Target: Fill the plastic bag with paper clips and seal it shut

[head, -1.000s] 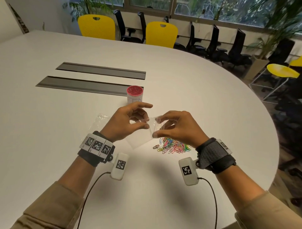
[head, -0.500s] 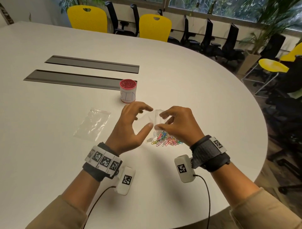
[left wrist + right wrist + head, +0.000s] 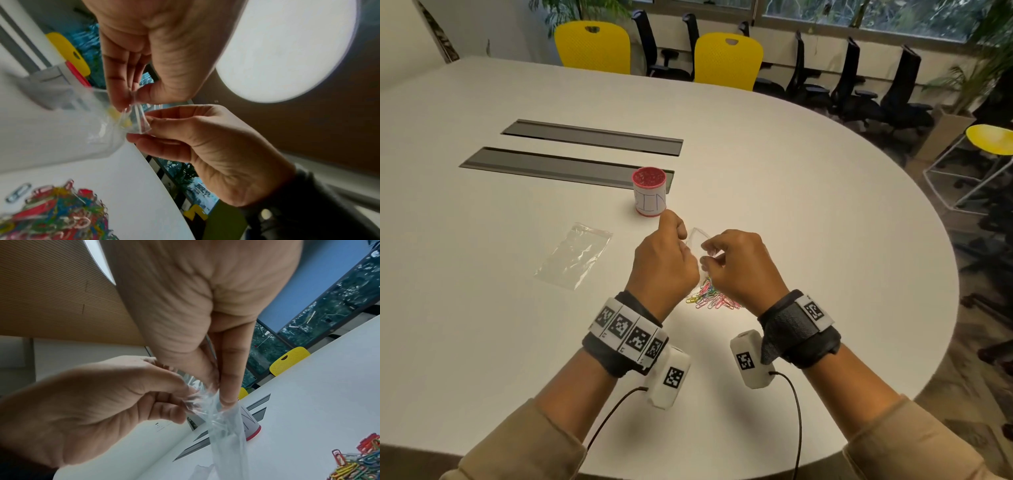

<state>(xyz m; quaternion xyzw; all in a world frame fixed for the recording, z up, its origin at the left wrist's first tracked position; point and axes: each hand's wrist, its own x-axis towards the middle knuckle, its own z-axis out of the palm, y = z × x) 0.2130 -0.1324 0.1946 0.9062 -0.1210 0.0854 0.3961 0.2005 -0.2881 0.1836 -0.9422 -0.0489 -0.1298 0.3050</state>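
Clear plastic bag pinched by left hand and right hand.

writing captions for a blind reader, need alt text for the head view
Both hands, left and right, pinch the top of a clear bag above a pile of coloured paper clips on a white table. A second bag lies to the left, a red-rimmed cup behind.

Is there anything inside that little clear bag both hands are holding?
The clear bag looks empty, and the paper clips lie heaped on the table beneath. Both hands' fingers cover its mouth, hiding that part.
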